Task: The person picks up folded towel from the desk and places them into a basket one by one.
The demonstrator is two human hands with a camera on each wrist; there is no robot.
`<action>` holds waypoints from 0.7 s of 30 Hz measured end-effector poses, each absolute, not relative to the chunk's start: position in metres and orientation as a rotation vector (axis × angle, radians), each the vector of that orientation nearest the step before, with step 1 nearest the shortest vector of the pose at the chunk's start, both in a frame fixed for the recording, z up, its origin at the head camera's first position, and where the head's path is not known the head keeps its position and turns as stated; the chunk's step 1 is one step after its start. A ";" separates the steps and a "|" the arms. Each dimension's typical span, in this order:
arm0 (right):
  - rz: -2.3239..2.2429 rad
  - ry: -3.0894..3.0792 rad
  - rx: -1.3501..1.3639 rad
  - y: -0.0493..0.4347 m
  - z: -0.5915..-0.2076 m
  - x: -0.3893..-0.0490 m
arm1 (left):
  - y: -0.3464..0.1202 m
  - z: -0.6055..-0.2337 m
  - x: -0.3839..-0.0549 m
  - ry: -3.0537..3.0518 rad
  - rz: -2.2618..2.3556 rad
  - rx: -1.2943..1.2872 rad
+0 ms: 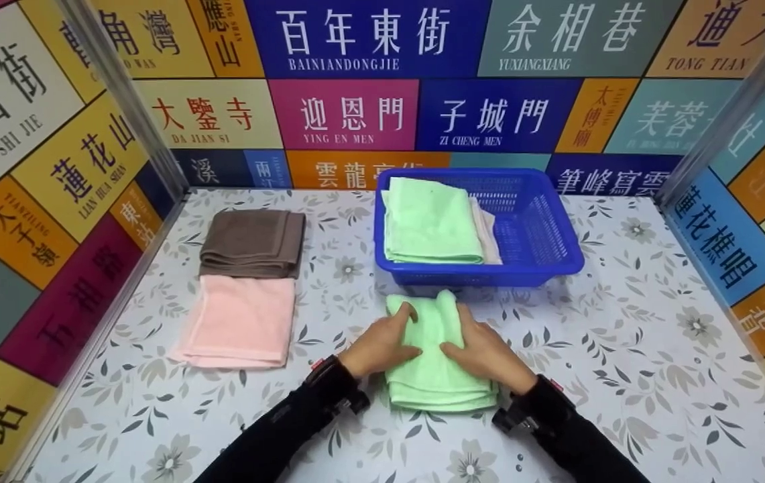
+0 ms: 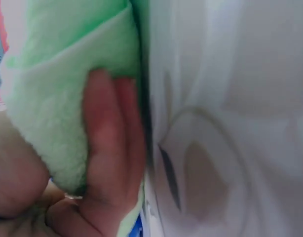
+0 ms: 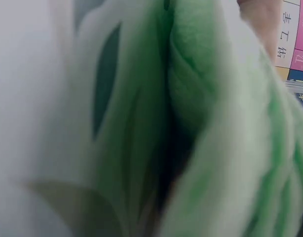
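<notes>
A folded light-green towel lies on the table in front of the blue basket, its far edge bunched up. My left hand grips its left side, thumb on top. In the left wrist view, fingers press along the towel's fold, close to the tabletop. Opposite, my right hand holds the right side, its thumb also on top and its other fingers mostly hidden by the cloth. Blurred green towel layers fill much of the right wrist view.
Behind the towel stands a blue plastic basket, with another folded green towel and a pale pink cloth in its left part. To the left lie a folded brown towel and a pink towel. Sign-printed panels enclose the floral-covered table.
</notes>
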State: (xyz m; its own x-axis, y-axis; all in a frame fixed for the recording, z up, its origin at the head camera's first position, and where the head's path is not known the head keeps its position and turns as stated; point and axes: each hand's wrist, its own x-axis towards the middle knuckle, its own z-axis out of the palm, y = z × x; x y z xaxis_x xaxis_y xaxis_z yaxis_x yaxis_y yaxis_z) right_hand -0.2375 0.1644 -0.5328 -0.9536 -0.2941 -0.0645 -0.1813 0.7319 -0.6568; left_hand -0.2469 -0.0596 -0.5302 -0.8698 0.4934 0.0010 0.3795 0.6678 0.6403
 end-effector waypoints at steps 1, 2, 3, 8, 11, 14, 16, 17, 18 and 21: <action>-1.044 2.759 -0.402 0.165 -0.533 -0.238 | -0.059 -0.530 -0.247 2.710 0.987 0.738; -1.064 2.747 -0.420 0.166 -0.533 -0.238 | -0.059 -0.530 -0.247 2.709 0.990 0.757; -1.079 2.737 -0.434 0.166 -0.533 -0.238 | -0.059 -0.530 -0.247 2.711 0.985 0.776; -1.098 2.695 -0.475 0.172 -0.523 -0.238 | -0.054 -0.520 -0.246 2.692 0.947 0.814; -1.102 2.705 -0.505 0.177 -0.512 -0.237 | -0.053 -0.510 -0.244 2.686 0.972 0.832; -1.114 2.727 -0.538 0.181 -0.502 -0.234 | -0.053 -0.501 -0.243 2.695 1.011 0.854; -1.115 2.738 -0.555 0.181 -0.498 -0.233 | -0.053 -0.498 -0.241 2.699 1.017 0.857; -1.111 2.747 -0.565 0.180 -0.498 -0.232 | -0.054 -0.497 -0.241 2.702 1.013 0.855; -1.103 2.756 -0.572 0.179 -0.498 -0.232 | -0.054 -0.497 -0.240 2.703 1.007 0.849; -1.090 2.779 -0.583 0.176 -0.500 -0.231 | -0.055 -0.497 -0.238 2.694 0.996 0.824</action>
